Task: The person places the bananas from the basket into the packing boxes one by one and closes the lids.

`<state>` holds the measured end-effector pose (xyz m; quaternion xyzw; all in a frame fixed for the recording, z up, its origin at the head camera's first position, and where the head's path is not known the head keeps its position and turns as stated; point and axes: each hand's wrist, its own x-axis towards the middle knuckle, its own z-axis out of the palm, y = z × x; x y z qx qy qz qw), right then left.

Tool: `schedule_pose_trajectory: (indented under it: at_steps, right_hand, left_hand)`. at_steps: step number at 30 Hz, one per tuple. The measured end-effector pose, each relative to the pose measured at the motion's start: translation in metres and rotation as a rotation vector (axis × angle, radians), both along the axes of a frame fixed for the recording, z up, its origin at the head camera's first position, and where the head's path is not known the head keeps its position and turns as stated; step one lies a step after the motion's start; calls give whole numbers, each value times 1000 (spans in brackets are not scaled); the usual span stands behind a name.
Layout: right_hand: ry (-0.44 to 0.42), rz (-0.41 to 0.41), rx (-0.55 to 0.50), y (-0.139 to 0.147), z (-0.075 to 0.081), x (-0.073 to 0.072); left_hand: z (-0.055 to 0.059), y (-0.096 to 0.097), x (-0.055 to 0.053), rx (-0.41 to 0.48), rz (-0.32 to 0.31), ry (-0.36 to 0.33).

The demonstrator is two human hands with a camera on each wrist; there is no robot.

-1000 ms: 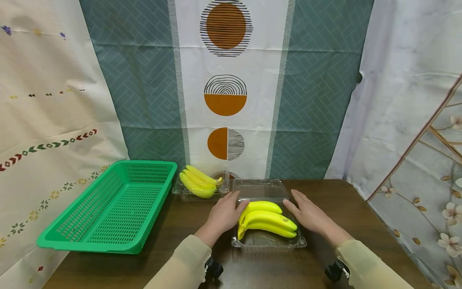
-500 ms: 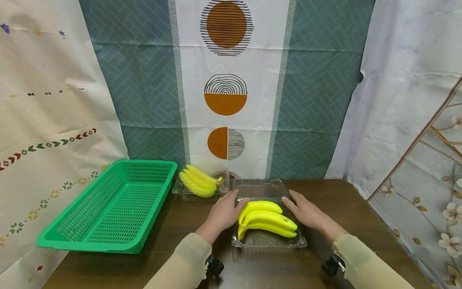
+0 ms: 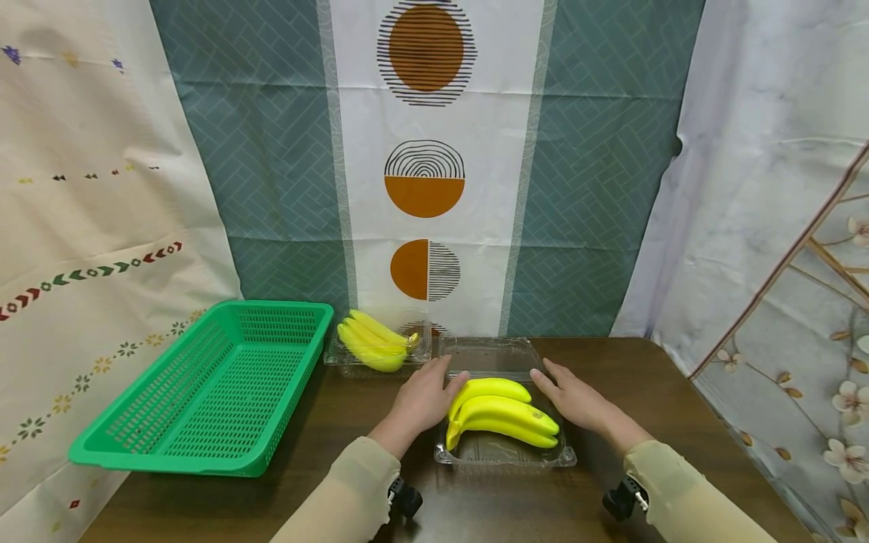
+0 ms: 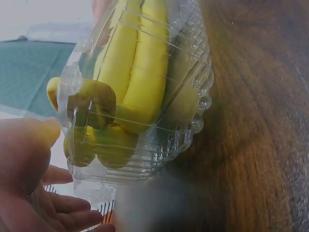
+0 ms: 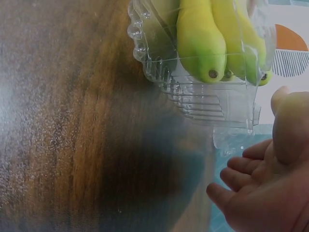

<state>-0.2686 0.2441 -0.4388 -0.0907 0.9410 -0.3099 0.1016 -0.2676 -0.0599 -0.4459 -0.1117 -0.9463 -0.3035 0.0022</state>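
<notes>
A bunch of yellow bananas [image 3: 505, 418] lies in a clear plastic clamshell box [image 3: 505, 456], whose lid [image 3: 490, 356] is tipped back behind it. At the box's left side is my left hand [image 3: 422, 396], fingers extended, its thumb close to the rim; whether it touches, I cannot tell. My right hand [image 3: 580, 396] is at the right side, fingers loosely extended and holding nothing. In the left wrist view, the banana stem [image 4: 91, 101] faces the left hand. The right wrist view shows greenish banana tips [image 5: 207, 65] and a small gap between thumb and box.
To the left stands a green plastic basket [image 3: 254, 392] with perforated walls. Behind my left hand, another clear box [image 3: 419, 353] with bananas [image 3: 373, 343] sits near the table's back edge. Patterned cloths hang behind and beside the brown wooden table [image 3: 597, 354].
My right hand has shifted slightly left, closer to the box, and then stayed there. The left hand, the bananas and the box are nearly unmoved.
</notes>
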Motion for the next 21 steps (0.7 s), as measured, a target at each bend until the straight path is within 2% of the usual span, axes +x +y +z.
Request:
schedule_pose_trajectory:
  at_steps: [8, 21]
  right_hand:
    - [-7, -4, -26, -1, 1, 1]
    - [23, -11, -53, -2, 7, 8]
  left_hand:
    - [1, 2, 1, 6, -16, 8]
    - [5, 4, 3, 8, -5, 31]
